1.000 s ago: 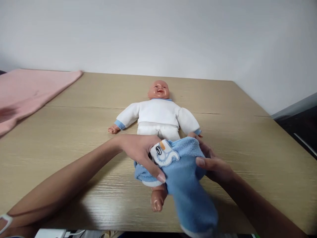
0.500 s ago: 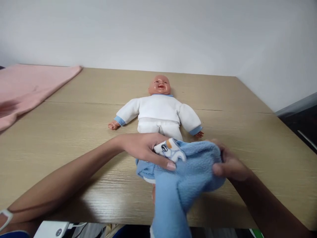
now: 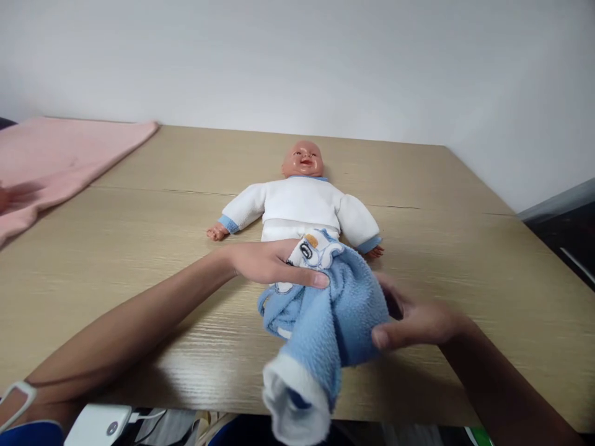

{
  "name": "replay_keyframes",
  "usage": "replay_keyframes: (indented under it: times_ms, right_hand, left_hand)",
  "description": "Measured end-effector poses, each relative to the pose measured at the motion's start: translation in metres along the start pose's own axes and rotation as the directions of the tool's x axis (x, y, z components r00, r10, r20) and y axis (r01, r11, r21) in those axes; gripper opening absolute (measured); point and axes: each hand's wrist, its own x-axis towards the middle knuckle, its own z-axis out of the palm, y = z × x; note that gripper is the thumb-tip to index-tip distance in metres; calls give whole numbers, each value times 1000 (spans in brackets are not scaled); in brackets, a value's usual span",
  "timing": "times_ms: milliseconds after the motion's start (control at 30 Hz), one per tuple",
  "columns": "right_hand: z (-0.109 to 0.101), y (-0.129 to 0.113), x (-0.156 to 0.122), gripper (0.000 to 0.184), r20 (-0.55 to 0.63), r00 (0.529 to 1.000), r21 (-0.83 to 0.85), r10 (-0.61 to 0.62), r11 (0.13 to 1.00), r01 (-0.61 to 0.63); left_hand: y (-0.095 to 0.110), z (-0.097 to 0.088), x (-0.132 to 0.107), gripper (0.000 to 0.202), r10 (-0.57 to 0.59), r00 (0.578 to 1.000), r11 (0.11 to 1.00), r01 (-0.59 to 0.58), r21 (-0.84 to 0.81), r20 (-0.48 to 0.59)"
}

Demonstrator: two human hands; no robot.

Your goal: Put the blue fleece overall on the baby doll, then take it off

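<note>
A baby doll (image 3: 302,199) in a white top lies on its back on the wooden table (image 3: 139,248), head toward the wall. Blue fleece trousers (image 3: 325,310) with a white embroidered patch cover its legs up to the waist. My left hand (image 3: 272,263) pinches the left side of the waistband near the patch. My right hand (image 3: 411,316) grips the right side of the trousers, thumb pressed on the fleece. One trouser leg with a white cuff (image 3: 295,402) hangs over the table's near edge. The doll's legs are hidden.
A pink cloth (image 3: 56,158) lies at the table's far left. A blurred fingertip of another hand (image 3: 4,198) shows at the left edge. A white device with a cable (image 3: 100,424) sits below the near edge. A dark surface (image 3: 571,241) lies to the right.
The trousers have slid up the doll from its shins to its waist, and the doll's foot is covered. Both hands moved toward the doll's body with the fabric.
</note>
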Motion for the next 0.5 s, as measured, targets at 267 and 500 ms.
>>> replay_keyframes:
  times_ms: [267, 500]
  right_hand:
    - [15, 2, -1, 46, 22, 999, 155, 36, 987, -39]
    - [3, 15, 7, 34, -156, 985, 440, -72, 888, 134]
  left_hand:
    - [10, 12, 6, 28, -31, 1000, 997, 31, 70, 5]
    - [-22, -14, -7, 68, -8, 978, 961, 66, -270, 211]
